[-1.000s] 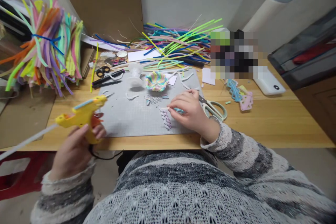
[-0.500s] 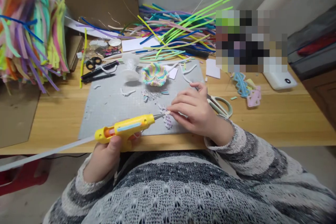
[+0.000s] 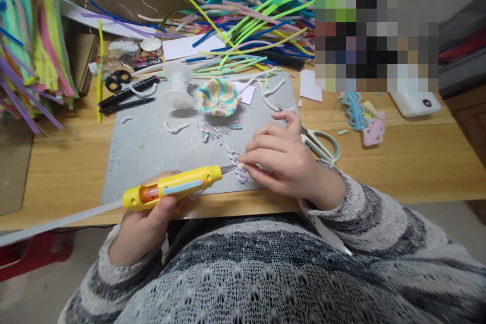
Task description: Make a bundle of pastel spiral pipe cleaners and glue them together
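Observation:
My left hand [image 3: 150, 220] is wrapped round a yellow hot glue gun [image 3: 190, 182], with a long pale glue stick [image 3: 64, 220] poking out of its back. The metal nozzle points right and meets a small whitish piece pinched between the thumb and forefinger of my right hand [image 3: 281, 159]. That piece is too small to name. Beneath the fingertips lie small lilac bits [image 3: 240, 174] on the grey cutting mat [image 3: 144, 162]. Just beyond stands a ruffled pastel striped dish shape [image 3: 218, 98], made of pipe cleaners by its look. White-handled scissors [image 3: 328, 149] lie by my right wrist.
A spool of clear thread [image 3: 177, 86] stands on the mat beside black pens [image 3: 129, 92] and small black scissors [image 3: 117, 80]. Many coloured pipe cleaners [image 3: 261, 25] heap at the back, with bundles [image 3: 49, 40] at left. A white phone [image 3: 415, 104] lies at right.
The glue gun has shifted slightly left, its nozzle still at the piece in my right hand. The whole view has tilted a little, so the table items appear higher.

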`<state>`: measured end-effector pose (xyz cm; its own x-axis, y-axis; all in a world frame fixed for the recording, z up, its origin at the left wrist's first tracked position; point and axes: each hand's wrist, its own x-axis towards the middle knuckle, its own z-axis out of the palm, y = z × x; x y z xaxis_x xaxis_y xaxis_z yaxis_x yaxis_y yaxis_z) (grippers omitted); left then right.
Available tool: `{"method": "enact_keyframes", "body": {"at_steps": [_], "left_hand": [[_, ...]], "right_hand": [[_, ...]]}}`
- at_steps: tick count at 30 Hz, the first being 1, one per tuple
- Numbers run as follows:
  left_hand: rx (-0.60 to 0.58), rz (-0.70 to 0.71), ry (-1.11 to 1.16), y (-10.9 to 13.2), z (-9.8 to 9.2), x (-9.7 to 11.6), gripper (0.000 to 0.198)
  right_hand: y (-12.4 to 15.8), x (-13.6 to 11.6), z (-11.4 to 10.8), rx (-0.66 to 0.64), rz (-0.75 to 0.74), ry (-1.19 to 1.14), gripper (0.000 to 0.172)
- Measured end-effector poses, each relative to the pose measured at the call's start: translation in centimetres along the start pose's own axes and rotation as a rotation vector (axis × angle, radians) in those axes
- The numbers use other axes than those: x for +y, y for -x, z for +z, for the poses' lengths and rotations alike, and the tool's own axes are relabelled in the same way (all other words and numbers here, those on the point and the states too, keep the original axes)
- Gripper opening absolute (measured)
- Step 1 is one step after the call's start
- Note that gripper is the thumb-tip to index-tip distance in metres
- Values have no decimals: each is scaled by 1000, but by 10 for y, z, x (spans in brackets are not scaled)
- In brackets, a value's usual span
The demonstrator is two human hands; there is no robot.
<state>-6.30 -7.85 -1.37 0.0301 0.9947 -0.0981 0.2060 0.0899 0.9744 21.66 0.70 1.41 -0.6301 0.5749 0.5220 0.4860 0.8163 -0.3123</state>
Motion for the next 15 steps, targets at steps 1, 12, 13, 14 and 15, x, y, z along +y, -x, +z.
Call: {"method": "enact_keyframes", "body": {"at_steps": [1, 12, 13, 14, 15], "left_hand": [[-12, 5, -5, 0, 0, 1, 36], [-41, 46, -122, -2, -2, 8, 33], [-55, 60, -139, -3, -2, 9, 31], [-68, 78, -157, -4, -2, 11, 30], [-83, 98, -175, -5, -1, 13, 29]], "right_hand": [[0, 0, 0, 2, -6, -2, 10], [2, 2, 3, -30, -32, 35, 14], [2, 2, 3, -38, -30, 44, 15], [2, 2, 3, -46, -26, 52, 16], [2, 2, 3, -55, -21, 59, 16]]}}
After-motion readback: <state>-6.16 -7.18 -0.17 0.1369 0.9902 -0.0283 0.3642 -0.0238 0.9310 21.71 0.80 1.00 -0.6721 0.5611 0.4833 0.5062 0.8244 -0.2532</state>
